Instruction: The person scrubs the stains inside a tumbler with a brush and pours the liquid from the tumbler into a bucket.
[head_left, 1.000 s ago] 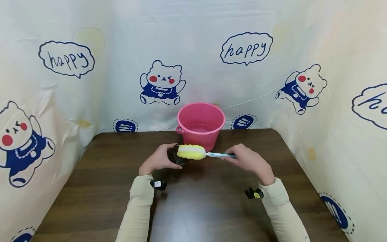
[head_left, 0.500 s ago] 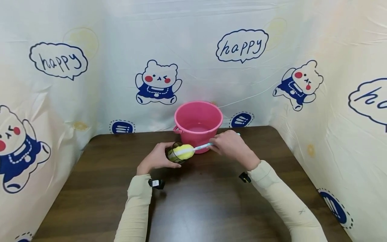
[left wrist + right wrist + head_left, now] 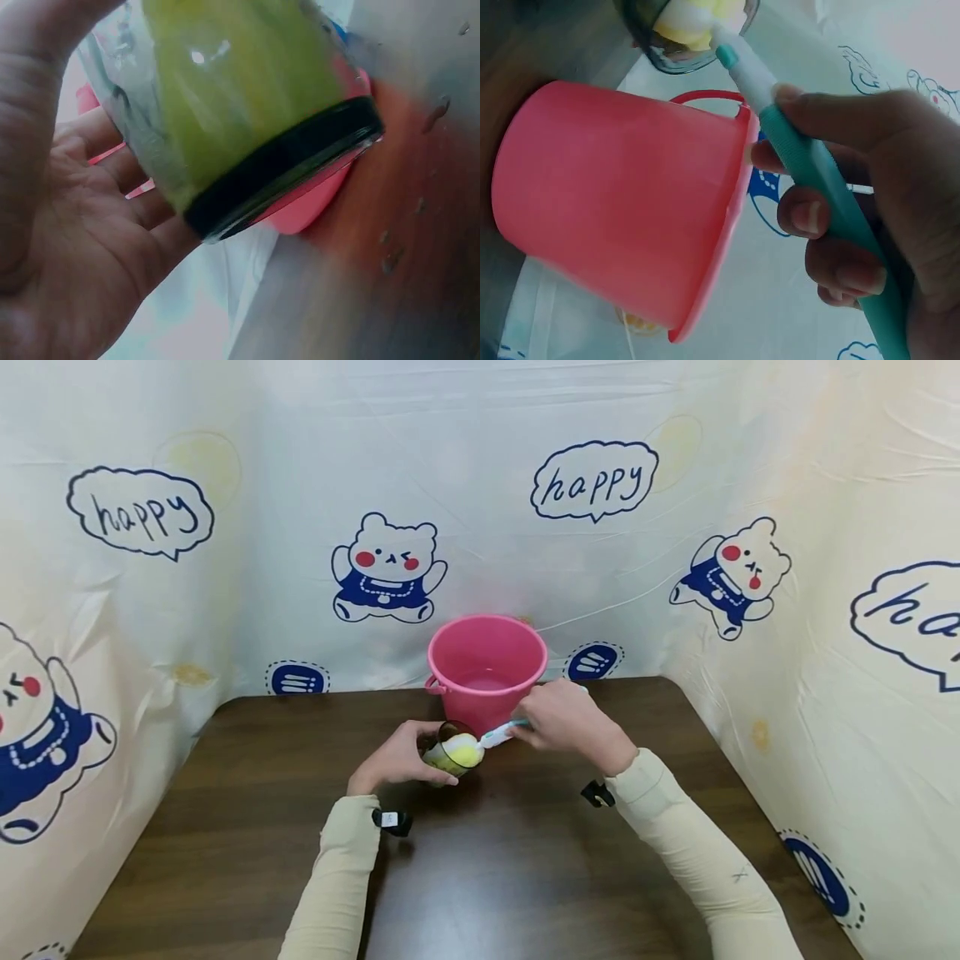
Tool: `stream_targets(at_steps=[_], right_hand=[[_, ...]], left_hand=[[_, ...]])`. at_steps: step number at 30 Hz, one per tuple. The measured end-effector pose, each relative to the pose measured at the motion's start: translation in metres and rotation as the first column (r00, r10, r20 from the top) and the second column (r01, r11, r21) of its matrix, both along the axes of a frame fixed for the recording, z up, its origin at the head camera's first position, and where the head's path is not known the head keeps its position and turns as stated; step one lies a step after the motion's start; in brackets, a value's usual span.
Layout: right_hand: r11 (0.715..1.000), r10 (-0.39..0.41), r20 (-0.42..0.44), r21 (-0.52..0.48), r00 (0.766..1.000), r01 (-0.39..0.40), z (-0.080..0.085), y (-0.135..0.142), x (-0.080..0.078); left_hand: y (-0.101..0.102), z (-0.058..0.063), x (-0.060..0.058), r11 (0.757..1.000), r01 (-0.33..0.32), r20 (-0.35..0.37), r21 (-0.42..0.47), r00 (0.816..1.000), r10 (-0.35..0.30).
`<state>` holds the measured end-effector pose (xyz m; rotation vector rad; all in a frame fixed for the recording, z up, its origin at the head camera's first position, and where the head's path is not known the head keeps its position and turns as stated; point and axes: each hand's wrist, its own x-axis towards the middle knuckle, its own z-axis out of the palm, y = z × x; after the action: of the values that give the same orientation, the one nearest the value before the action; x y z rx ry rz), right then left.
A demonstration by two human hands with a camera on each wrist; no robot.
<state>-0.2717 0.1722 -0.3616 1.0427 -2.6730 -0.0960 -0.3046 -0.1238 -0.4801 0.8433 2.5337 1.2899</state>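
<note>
My left hand (image 3: 397, 758) grips a dark, see-through glass (image 3: 247, 90), tilted with its mouth toward the right hand. Inside the glass sits the yellow and white sponge head (image 3: 463, 750) of a cup brush. Through the glass wall in the left wrist view, the sponge looks pressed along much of its length. My right hand (image 3: 564, 718) holds the brush by its teal and white handle (image 3: 810, 165), thumb and fingers curled round it. Both hands are above the table, in front of the bucket.
A pink bucket (image 3: 487, 689) stands behind the hands, near the table's back edge. Drops of water (image 3: 439, 112) lie on the dark wooden table (image 3: 480, 877). A printed white cloth (image 3: 480, 435) encloses the back and both sides.
The right hand has moved left and the sponge head has gone from the glass's mouth down inside it. The left hand keeps its hold and the glass's mouth now faces more toward the camera.
</note>
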Motion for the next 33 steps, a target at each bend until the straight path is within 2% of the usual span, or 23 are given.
stream_targets(at_steps=[6,9,12,15,19,24,27,30,33], right_hand=[[0.998,-0.067,0.028,-0.016,0.997,0.068,0.005,0.0,0.003],[0.998,-0.046,0.08,-0.029,0.996,0.048,0.006,0.003,0.004],[0.998,-0.031,0.087,-0.056,0.996,0.036,0.004,0.006,0.002],[0.996,-0.055,0.094,-0.07,0.994,0.062,0.001,0.008,-0.002],[0.996,-0.062,0.152,-0.061,0.986,0.072,0.002,0.007,-0.003],[0.994,-0.079,0.134,-0.066,0.988,0.089,0.004,0.004,0.0],[0.993,-0.099,0.193,-0.052,0.976,0.111,0.005,0.004,0.002],[0.993,-0.095,0.267,-0.043,0.959,0.111,0.007,0.004,0.004],[0.993,-0.093,0.229,-0.052,0.969,0.108,0.01,0.004,0.004]], left_hand=[[0.002,0.001,0.002,0.999,-0.03,0.007,0.013,1.0,0.03],[0.002,0.0,0.004,0.999,-0.019,-0.006,0.028,1.0,0.019],[0.003,-0.001,0.006,0.998,-0.026,-0.02,0.049,0.999,0.027],[0.005,-0.003,0.006,0.996,-0.043,-0.024,0.074,0.999,0.045],[0.007,-0.006,0.008,0.995,-0.014,-0.019,0.101,1.0,0.016],[0.008,-0.008,0.011,0.997,-0.014,-0.028,0.082,0.999,0.016],[0.007,-0.007,0.013,0.997,-0.03,-0.022,0.071,0.999,0.032],[0.008,-0.008,0.013,0.998,-0.019,-0.016,0.064,1.0,0.02],[0.011,-0.009,0.013,0.998,-0.009,-0.024,0.062,1.0,0.01]])
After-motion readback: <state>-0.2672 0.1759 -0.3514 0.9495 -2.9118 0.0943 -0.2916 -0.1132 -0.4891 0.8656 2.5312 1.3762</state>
